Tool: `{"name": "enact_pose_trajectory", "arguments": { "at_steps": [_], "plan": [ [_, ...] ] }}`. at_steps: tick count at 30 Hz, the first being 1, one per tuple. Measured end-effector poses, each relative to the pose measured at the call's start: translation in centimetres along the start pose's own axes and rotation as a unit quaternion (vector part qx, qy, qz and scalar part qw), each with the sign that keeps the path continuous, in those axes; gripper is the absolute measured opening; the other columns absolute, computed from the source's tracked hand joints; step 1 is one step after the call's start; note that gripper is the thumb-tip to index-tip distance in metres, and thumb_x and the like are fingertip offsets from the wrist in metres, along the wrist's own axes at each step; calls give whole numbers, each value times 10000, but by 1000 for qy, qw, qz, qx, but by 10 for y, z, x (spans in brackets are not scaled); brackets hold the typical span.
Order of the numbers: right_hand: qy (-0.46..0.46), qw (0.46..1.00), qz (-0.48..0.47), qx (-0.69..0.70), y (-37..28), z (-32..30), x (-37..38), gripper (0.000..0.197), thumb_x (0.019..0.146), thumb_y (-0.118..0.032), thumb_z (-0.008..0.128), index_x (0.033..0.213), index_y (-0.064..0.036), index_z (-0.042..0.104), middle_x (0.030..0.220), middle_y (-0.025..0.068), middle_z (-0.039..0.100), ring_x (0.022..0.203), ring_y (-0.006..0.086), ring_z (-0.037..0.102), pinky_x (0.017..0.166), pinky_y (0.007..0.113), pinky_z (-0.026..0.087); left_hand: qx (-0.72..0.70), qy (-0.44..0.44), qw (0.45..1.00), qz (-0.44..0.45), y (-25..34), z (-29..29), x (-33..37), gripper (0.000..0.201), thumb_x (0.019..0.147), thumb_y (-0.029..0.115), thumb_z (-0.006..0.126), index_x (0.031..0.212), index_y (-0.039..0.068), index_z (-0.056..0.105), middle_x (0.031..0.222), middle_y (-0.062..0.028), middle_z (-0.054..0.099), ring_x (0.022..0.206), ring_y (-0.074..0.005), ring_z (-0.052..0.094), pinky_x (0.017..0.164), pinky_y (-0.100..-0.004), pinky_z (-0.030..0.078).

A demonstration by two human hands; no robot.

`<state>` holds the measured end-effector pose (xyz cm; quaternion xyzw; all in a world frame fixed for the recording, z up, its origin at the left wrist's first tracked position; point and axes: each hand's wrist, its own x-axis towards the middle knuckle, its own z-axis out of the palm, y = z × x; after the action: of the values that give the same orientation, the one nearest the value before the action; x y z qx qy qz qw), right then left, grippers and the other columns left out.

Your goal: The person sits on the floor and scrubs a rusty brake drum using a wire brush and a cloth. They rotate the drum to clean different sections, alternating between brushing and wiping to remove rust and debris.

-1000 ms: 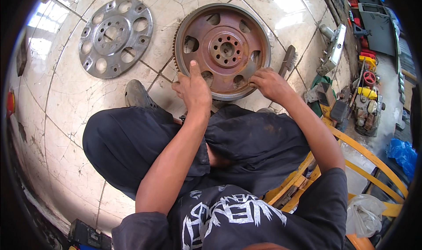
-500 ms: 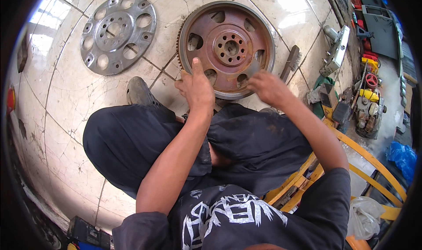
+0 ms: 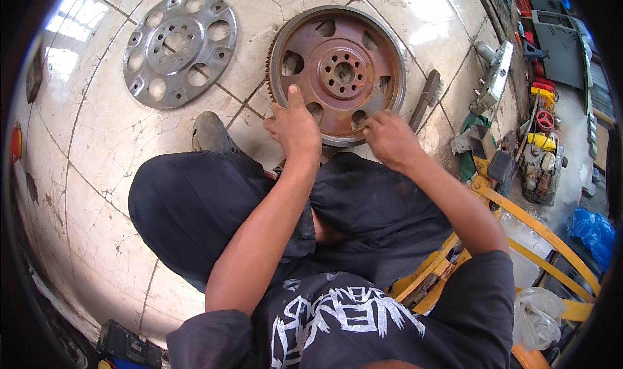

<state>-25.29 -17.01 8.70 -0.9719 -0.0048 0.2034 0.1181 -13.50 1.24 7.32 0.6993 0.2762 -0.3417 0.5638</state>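
A rusty reddish-brown flywheel (image 3: 354,41) with a toothed edge and several oval openings lies on the tiled floor in front of me. My left hand (image 3: 295,126) grips its near left rim, thumb laid over the top and the other fingers curled at the edge. At the near right part of the same wheel, my right hand (image 3: 391,139) is closed in a pinch. A small flat grey piece seems to stick out from its fingertips over the face, but its kind is not clear. To the left lies a bare-metal round plate (image 3: 204,35) with large holes, touched by neither hand.
A wire brush (image 3: 426,100) rests right of the flywheel. Beyond it are a metal machine part (image 3: 496,77) and a small engine (image 3: 544,155). A yellow frame (image 3: 542,216) stands beside my right arm. My shoe (image 3: 211,132) is below the round plate.
My right hand has drawn slightly toward me along the flywheel's near right side. The left hand keeps its hold on the rim. The whole view has shifted a little.
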Motion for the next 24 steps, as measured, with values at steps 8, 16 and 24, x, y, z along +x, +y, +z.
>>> {"name": "enact_pose_trajectory", "arguments": {
  "at_steps": [8,16,24],
  "plan": [
    [-13,998,-9,-55,-6,-9,0,214,1000,-151,590,1050,29,696,1085,230,693,1063,420,645,973,491,514,33,-6,999,-12,2,-5,0,884,1080,604,417,1559,-135,338,1588,-394,222,1499,-559,255,1228,-601,281],
    [53,996,-53,-57,7,4,-7,218,958,-194,616,970,8,698,1014,212,698,992,407,654,922,494,523,8,12,1000,-11,0,-3,3,871,1050,622,474,1543,-94,425,1613,-429,211,1519,-566,246,1254,-595,236],
    [163,981,51,98,-47,38,-6,301,984,-279,564,903,-47,739,975,182,736,1032,391,687,911,553,498,34,3,998,-47,-5,14,9,897,1049,669,434,1590,-45,399,1676,-348,165,1539,-538,241,1265,-584,247]
  ]
}}
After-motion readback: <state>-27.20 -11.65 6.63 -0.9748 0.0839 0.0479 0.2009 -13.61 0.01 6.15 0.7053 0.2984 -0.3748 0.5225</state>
